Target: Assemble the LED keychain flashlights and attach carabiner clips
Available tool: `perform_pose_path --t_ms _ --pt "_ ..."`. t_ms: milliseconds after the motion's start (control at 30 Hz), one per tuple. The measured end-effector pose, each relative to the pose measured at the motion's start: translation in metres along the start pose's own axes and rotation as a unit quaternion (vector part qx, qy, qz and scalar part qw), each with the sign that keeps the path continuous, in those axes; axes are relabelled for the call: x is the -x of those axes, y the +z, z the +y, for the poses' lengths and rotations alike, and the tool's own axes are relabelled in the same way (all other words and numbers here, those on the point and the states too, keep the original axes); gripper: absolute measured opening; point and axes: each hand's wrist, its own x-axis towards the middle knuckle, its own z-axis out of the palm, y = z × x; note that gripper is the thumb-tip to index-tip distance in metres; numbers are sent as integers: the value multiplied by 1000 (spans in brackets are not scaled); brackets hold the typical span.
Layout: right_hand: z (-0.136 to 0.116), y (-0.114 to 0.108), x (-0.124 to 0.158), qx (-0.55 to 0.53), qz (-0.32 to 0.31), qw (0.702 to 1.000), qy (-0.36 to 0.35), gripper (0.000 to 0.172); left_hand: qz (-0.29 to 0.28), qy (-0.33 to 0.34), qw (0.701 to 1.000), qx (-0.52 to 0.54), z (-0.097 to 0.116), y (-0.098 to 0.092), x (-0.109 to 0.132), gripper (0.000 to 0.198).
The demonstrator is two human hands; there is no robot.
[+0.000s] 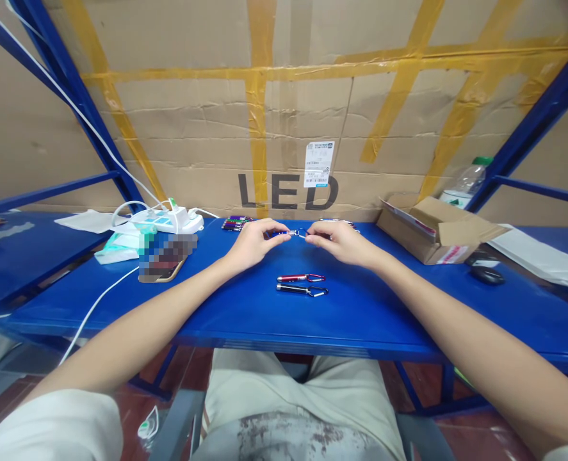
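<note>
Above the middle of the blue table, my left hand (257,243) pinches the body of a small keychain flashlight (291,233), which looks blue where it shows. My right hand (339,242) grips the carabiner clip (303,234) at its other end, fingers closed. Much of the flashlight is hidden behind my fingers. Nearer to me lie a red keychain flashlight (292,278) and a black keychain flashlight (292,289), side by side, their clips pointing right. Beyond my left hand sits a pile of several coloured flashlights (235,223); more slim pieces (337,221) lie behind my right hand, partly covered.
On the left are a phone (167,259), a face mask (123,243) and a white power strip (175,219) with cables. To the right stand an open cardboard box (425,230), a black mouse (486,275) and a plastic bottle (466,182). A large taped carton (197,134) backs the table.
</note>
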Motion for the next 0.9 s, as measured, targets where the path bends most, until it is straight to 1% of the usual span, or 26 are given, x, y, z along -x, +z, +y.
perform_pose_path --t_ms 100,267,367,533,733,833,900 --pt "1 -3 1 -36 -12 999 13 32 -19 10 1000 -22 -2 -1 0 34" --pt "6 -3 1 -122 -20 990 70 38 -53 23 998 -34 -6 1 0 33" --pt "8 -6 1 -147 -32 984 95 41 -72 25 996 -39 -8 1 0 29" --pt "6 -15 1 -166 -77 976 122 47 -100 33 993 -46 -7 1 0 22" --pt "6 -16 1 -173 -86 973 125 49 -103 20 994 -28 -7 2 0 24" --pt "5 -16 2 -161 -84 976 121 51 -98 25 994 -36 -8 2 0 23" --pt "5 -17 2 -140 -95 979 117 52 -98 35 993 -53 -7 1 0 22"
